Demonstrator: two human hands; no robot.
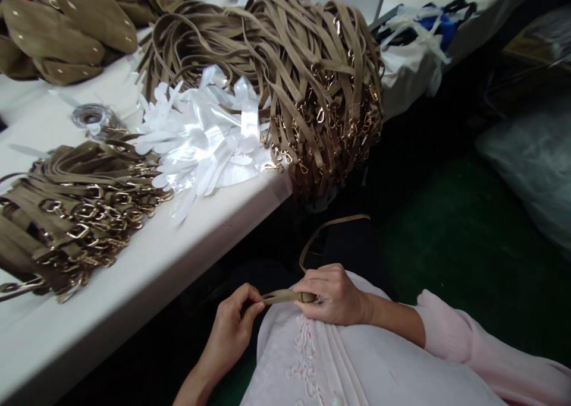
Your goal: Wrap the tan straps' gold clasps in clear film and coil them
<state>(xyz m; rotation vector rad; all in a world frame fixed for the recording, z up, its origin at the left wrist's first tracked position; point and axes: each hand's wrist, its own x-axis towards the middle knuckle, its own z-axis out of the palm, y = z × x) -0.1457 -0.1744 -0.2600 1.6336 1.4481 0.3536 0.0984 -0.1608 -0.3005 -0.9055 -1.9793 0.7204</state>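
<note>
A narrow olive-brown strap [282, 296] stretches between my two hands in front of my body. My left hand [234, 323] pinches one end of it between thumb and fingers. My right hand [332, 293] is wrapped round the other end, where a loop or keeper in the strap shows and the fingers hide the rest. A thin length of strap curves up from behind my right hand and lies over my dark lap. Whether a metal fitting sits inside my right hand cannot be made out.
Along the white table [214, 227] lie a big heap of long straps [303, 67] with gold clasps hanging over the edge, short buckled straps [89, 210], clear plastic pieces [209, 132], a tape roll [93, 117] and brown fabric pieces [75, 31]. A plastic bag [535, 162] is at right.
</note>
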